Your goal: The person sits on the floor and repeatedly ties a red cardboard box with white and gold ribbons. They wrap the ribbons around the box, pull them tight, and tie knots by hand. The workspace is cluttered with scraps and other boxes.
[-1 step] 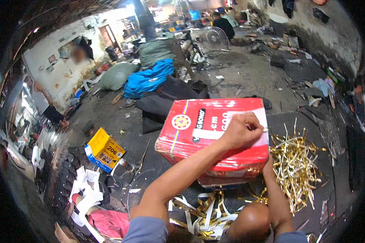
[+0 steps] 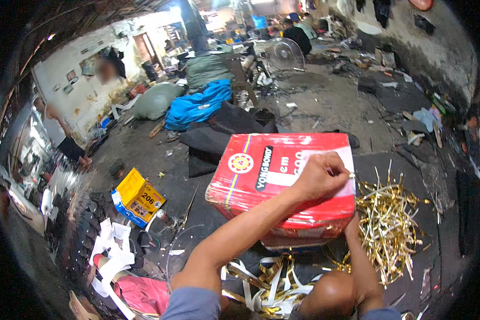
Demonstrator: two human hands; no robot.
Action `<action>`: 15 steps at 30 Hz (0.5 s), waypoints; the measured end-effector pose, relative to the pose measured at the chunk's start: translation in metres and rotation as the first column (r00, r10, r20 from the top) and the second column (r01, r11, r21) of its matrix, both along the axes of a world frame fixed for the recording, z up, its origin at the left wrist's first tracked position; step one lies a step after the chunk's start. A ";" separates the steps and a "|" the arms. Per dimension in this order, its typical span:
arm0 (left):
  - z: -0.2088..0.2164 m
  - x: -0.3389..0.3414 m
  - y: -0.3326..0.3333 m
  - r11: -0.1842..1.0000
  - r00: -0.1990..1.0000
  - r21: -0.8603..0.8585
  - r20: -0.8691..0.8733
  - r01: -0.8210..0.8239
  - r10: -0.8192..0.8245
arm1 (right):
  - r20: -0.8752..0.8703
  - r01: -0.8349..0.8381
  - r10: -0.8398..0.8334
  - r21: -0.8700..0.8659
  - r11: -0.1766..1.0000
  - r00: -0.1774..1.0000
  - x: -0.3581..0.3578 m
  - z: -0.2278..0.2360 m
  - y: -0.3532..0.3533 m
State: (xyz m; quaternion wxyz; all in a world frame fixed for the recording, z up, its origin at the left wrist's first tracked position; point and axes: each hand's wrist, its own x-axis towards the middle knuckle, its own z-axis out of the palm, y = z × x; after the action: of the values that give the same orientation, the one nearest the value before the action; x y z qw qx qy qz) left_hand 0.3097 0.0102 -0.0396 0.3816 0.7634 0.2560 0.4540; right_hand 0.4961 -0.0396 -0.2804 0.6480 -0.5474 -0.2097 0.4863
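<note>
A red cardboard box [image 2: 282,149] wrapped in shiny clear film stands before me. My left hand [image 2: 325,173] rests over its top near the right edge, fingers pinched together. A white strip [image 2: 280,180] lies flat on the box top and runs under this hand; a small white end shows at the fingertips. My right hand [image 2: 352,225] is low against the box's right side; its fingers are hidden by the box. Beside it lies a heap of narrow gold and white strips [image 2: 392,224]. More white and gold strips [image 2: 272,282] lie between my legs.
At left stand a yellow and blue carton [image 2: 138,198], white paper scraps [image 2: 112,245] and pink material [image 2: 143,293]. Beyond the box are black sheets [image 2: 218,130], a blue bag [image 2: 202,104] and a fan [image 2: 285,55]. A person [image 2: 64,130] stands far left; another person [image 2: 297,40] sits at the back.
The white strip on the box top has slid to the right, uncovering dark print. My left hand stays pinched at nearly the same place, and the view has shifted slightly.
</note>
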 end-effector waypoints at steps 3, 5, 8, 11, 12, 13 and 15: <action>0.005 0.005 0.006 0.994 0.997 0.086 0.029 0.067 -0.069 | 0.483 0.004 0.078 -0.166 0.986 0.872 0.023 -0.072 0.016; 0.008 0.006 0.005 0.998 0.998 0.028 0.019 0.063 -0.064 | 0.649 0.054 0.138 -0.268 0.962 0.748 0.037 -0.097 0.025; 0.008 0.002 0.002 0.999 0.999 0.028 -0.010 0.037 -0.037 | 0.741 0.076 0.222 -0.345 0.935 0.634 0.043 -0.116 0.028; 0.006 -0.002 0.007 0.999 1.000 0.054 -0.013 0.001 -0.001 | 0.801 0.059 0.287 -0.371 0.927 0.525 0.043 -0.128 0.027; 0.001 -0.001 0.007 0.999 1.000 0.046 -0.010 0.006 -0.005 | 0.821 0.049 0.324 -0.390 0.919 0.471 0.044 -0.136 0.026; 0.000 0.001 0.008 0.998 1.000 0.059 -0.009 -0.001 0.001 | 0.843 0.028 0.377 -0.419 0.908 0.383 0.053 -0.144 0.025; 0.004 0.037 0.012 0.995 0.995 0.050 0.043 0.084 -0.087 | 0.867 0.069 0.473 -0.488 0.870 0.158 0.111 -0.167 0.013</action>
State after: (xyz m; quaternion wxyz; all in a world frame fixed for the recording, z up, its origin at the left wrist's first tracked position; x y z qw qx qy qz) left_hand 0.3468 0.0217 -0.0354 0.3877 0.7721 0.2033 0.4606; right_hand 0.6072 -0.0262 -0.4469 0.1559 -0.8174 -0.5359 0.1427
